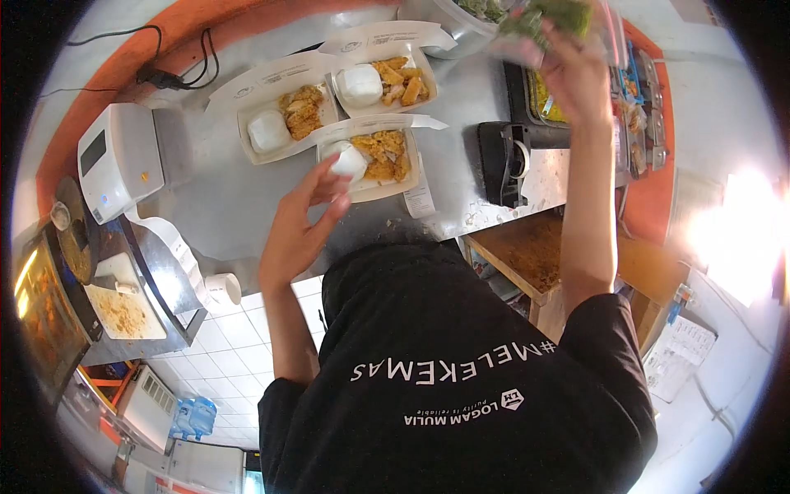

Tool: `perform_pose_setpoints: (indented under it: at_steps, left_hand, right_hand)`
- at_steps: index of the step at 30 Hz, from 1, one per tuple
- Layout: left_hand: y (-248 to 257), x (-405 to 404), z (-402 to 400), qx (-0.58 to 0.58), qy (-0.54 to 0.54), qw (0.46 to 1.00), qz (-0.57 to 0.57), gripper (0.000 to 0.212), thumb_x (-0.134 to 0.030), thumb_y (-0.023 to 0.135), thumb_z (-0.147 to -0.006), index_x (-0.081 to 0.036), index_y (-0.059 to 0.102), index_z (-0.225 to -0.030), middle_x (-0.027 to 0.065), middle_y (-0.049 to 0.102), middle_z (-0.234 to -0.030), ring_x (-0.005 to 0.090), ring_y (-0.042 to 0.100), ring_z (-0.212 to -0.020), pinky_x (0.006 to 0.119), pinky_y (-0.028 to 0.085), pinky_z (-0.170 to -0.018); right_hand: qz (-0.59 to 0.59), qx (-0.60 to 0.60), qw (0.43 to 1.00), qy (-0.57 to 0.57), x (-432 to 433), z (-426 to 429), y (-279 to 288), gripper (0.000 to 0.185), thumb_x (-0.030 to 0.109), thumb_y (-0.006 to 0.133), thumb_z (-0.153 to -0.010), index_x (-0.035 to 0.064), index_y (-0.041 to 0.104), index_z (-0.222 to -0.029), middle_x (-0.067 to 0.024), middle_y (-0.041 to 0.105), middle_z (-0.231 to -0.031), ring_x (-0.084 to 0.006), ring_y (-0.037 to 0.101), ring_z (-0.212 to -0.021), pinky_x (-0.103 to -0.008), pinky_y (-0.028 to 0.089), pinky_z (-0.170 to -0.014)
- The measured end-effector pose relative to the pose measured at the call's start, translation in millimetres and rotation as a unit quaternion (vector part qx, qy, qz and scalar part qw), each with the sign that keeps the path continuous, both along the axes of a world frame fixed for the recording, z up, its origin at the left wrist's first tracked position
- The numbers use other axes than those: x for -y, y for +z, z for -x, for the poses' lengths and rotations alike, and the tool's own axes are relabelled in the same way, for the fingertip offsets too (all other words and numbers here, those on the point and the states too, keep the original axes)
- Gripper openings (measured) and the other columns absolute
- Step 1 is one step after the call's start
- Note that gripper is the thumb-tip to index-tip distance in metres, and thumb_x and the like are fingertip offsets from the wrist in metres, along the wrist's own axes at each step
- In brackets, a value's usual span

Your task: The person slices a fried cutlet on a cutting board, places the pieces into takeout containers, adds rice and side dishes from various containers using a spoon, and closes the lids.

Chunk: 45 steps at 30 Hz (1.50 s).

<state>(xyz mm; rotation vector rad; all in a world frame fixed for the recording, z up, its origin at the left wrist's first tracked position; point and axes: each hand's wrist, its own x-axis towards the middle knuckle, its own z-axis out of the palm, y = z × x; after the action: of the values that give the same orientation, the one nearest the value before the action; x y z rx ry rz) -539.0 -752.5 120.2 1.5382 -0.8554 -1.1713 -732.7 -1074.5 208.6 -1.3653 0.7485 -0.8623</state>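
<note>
Three open paper food boxes stand together on the steel counter: a left box [287, 154], a back box [429, 62] and a front box [370, 196]. Each holds a white rounded portion, which looks like wrapped or moulded rice, beside fried, breaded pieces [384, 154]. My left hand [311, 216], fingers apart and holding nothing visible, is at the front box, its fingertips over or touching the white portion [349, 162]. Up at the back right, my right hand [571, 74] grips a clear plastic bag of green leaves [565, 21], partly blurred, beside a large bowl.
A white label printer [120, 160] with a long paper strip stands at the left. To the right are a black tape dispenser [506, 163] and a container of yellow food [543, 102]. A printed slip [419, 197] lies by the front box. Black cables [185, 80] run at the back left.
</note>
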Motion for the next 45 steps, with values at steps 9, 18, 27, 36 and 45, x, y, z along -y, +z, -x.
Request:
perform_pose_setpoints:
  at_steps: [9,18,27,36,45]
  left_hand:
    - [16,68,5,-0.045,0.162,0.981,0.101,0.032,-0.01,0.068,-0.096,-0.003,0.063,-0.127,0.0092,0.066,-0.117,0.0101,0.063,-0.085,0.025,0.053,-0.071]
    - [-23,53,-76,0.399,0.207,0.892,0.045,0.044,-0.019,0.074,-0.092,-0.007,0.063,-0.132,0.0133,0.065,-0.122,0.0281,0.064,-0.109,0.04,0.052,-0.091]
    - [-9,114,-26,0.275,0.04,0.947,0.158,0.032,-0.012,0.073,-0.09,-0.002,0.068,-0.119,0.0131,0.068,-0.102,0.0238,0.064,-0.09,0.034,0.051,-0.08]
    - [11,62,-26,0.213,-0.071,0.974,-0.009,0.019,-0.012,0.067,-0.093,0.001,0.07,-0.106,0.0162,0.064,-0.082,0.0304,0.06,-0.072,0.038,0.048,-0.069]
    - [-54,1,20,0.385,0.081,0.917,-0.067,0.037,-0.007,0.067,-0.09,-0.003,0.064,-0.127,0.0176,0.065,-0.118,0.0325,0.064,-0.109,0.04,0.053,-0.089]
  right_hand:
    - [-0.018,-0.083,0.973,0.212,-101,-36,-19,0.033,0.006,0.068,-0.092,0.0011,0.052,-0.122,-0.0072,0.069,-0.104,-0.0105,0.069,-0.085,-0.0246,0.055,-0.069]
    - [0.082,-0.334,0.923,0.174,-51,-45,-65,0.026,0.012,0.064,-0.088,-0.0007,0.062,-0.11,-0.0111,0.069,-0.083,-0.0125,0.065,-0.062,-0.0294,0.052,-0.057]
    - [0.059,-0.348,0.911,0.213,-55,-61,-72,0.033,0.019,0.069,-0.088,-0.0027,0.059,-0.111,-0.013,0.068,-0.088,-0.0161,0.066,-0.066,-0.0319,0.053,-0.056]
    - [-0.013,-0.23,0.964,0.133,-20,-9,-50,0.028,0.017,0.061,-0.101,0.0016,0.054,-0.123,-0.0017,0.062,-0.089,-0.0066,0.061,-0.064,-0.0214,0.041,-0.054]
    - [0.08,-0.315,0.903,0.282,-7,-44,-59,0.036,0.033,0.061,-0.1,0.0008,0.065,-0.116,-0.0129,0.07,-0.098,-0.016,0.066,-0.06,-0.0324,0.054,-0.062]
